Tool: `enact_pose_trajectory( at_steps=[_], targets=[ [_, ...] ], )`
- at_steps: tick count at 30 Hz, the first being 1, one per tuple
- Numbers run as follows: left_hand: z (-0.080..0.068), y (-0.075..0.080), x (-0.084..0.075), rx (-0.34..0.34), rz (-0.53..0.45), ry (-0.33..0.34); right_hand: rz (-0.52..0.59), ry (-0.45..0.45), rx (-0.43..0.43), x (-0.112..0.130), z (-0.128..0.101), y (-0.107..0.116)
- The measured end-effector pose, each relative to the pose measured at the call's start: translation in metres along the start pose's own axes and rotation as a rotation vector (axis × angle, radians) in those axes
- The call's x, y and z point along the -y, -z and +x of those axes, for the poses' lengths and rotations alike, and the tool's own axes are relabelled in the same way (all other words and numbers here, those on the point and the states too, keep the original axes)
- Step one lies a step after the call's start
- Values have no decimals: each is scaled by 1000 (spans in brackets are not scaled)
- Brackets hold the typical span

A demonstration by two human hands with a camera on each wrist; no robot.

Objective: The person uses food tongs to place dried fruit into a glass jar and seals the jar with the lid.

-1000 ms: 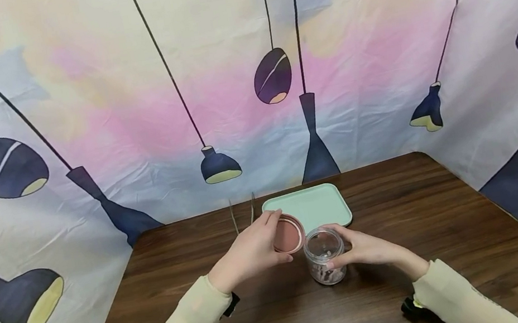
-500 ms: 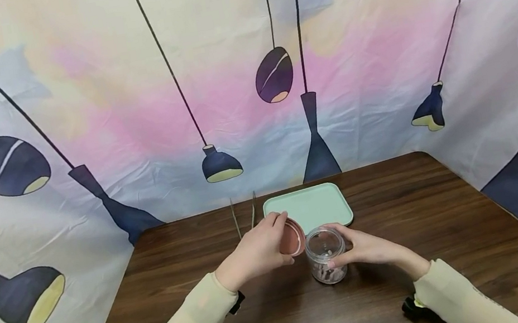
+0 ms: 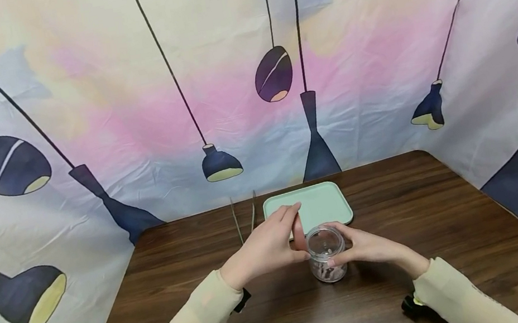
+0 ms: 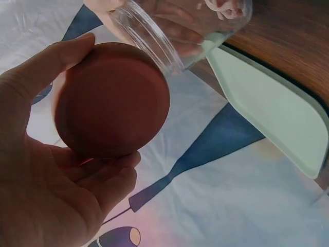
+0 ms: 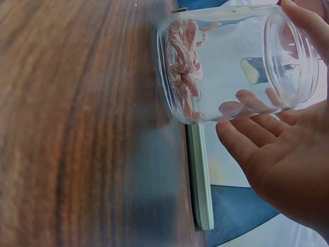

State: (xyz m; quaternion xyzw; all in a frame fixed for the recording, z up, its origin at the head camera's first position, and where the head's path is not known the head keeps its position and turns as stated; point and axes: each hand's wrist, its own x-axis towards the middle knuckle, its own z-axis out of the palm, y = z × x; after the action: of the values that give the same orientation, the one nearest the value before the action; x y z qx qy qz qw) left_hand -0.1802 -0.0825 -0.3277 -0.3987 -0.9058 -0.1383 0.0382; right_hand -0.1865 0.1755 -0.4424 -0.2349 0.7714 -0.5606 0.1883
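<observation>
My left hand [image 3: 267, 242] grips a round reddish-brown lid [image 4: 112, 100] by its edge, thumb on one side and fingers on the other. In the head view the lid stands nearly on edge, just left of the jar's mouth. A clear jar [image 3: 326, 255] with a threaded rim stands upright on the table, uncovered. My right hand [image 3: 366, 246] holds it from the right, thumb at the near side and fingers behind. Several pinkish, wrinkled strips [image 5: 184, 69] lie at the bottom of the jar, as the right wrist view shows.
Behind the jar lies a pale green tray [image 3: 322, 205] on the dark wooden table [image 3: 397, 201]. Metal tongs [image 3: 252, 213] stand left of the tray, partly behind my left hand. A cloth backdrop [image 3: 239, 102] with printed lamps hangs behind the table.
My left hand has moved slightly right toward the jar and turned the lid, so its inner face no longer shows in the head view. The right hand and jar stay nearly still.
</observation>
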Motion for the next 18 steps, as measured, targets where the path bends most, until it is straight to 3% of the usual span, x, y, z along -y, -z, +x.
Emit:
enact_pose_trajectory(
  at_steps=[10,18],
  targets=[
    [16,-6,-9,-1,20,-43,28,-3,16,-2,1,-3],
    [14,6,-6,57,58,56,15,12,0,-2,0,-1]
  ],
)
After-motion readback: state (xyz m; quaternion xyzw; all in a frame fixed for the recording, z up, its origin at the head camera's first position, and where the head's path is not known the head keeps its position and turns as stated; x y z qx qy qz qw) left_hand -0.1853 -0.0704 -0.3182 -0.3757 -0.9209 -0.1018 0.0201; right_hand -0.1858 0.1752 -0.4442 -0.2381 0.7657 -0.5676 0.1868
